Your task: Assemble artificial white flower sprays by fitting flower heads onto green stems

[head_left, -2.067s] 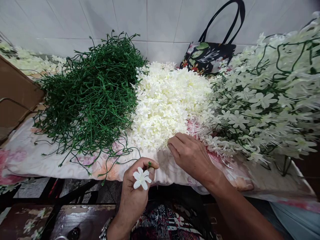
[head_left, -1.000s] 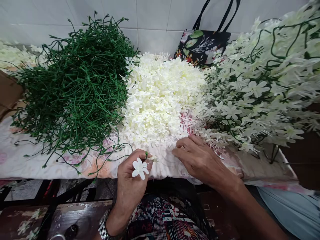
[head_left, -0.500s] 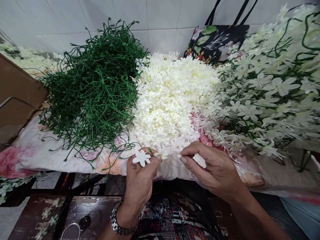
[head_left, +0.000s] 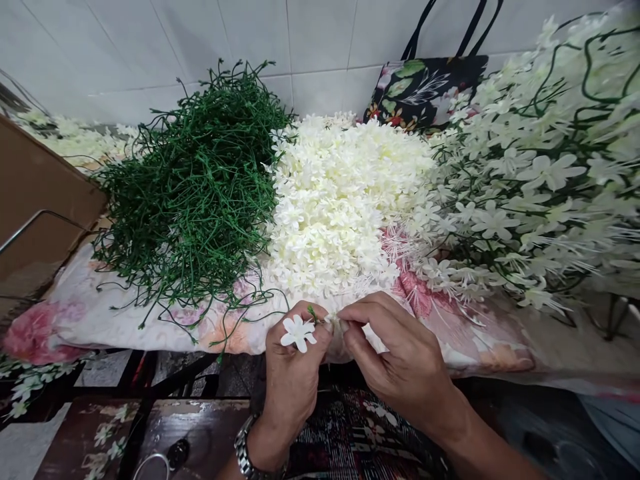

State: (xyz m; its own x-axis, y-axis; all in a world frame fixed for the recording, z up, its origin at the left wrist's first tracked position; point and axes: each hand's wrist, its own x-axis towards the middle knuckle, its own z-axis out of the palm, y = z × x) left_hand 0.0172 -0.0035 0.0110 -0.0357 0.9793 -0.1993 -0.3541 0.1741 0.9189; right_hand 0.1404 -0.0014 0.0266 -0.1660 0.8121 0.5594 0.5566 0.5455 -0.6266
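Observation:
My left hand (head_left: 295,363) is closed around a thin green artificial stem (head_left: 312,312), its tip showing above the thumb. A white flower (head_left: 299,333) with open petals sits against the back of the thumb. At the left fingertips is a smaller pale flower (head_left: 332,321). Thumb and forefinger of my right hand (head_left: 395,347) pinch right at that pale flower, touching the left fingertips; the exact contact is partly hidden. Something white (head_left: 375,339) shows inside the curl of the right fingers. Just behind both hands lies a heap of loose white flowers (head_left: 330,213).
A tangled pile of green stems (head_left: 190,193) lies at left, beside a cardboard box (head_left: 45,207). Finished-looking flower sprays (head_left: 525,193) mass at right. A floral bag (head_left: 425,90) leans on the tiled wall (head_left: 320,40). Flower-print cloth (head_left: 165,327) covers the work surface.
My right hand has moved left, closing the gap to my left hand, and its fingertips now meet the pale flower. The view has shifted slightly.

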